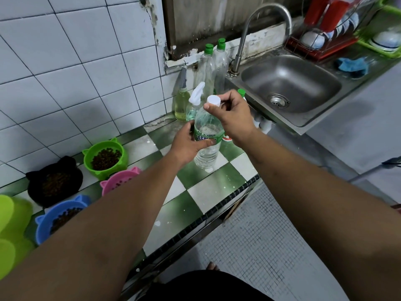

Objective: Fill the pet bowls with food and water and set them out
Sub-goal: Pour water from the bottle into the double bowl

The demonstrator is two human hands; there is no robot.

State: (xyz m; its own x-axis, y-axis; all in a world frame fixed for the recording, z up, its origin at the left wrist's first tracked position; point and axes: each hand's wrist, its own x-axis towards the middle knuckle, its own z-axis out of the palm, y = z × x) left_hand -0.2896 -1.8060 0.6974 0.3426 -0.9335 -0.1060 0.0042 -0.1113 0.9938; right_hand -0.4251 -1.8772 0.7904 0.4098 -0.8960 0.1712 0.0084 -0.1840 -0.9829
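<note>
My left hand [186, 142] grips the water bottle [208, 135]; my right hand [232, 114] pinches its white cap [213, 100].

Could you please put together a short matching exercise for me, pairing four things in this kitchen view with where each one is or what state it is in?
Things:
1. green bowl
2. water bottle
3. blue cloth
4. white cap

Places or states:
A. pinched by the right hand
B. lying beside the sink
C. holding dark kibble
D. gripped by the left hand

Pairs: 1-C, 2-D, 3-B, 4-A.
</note>
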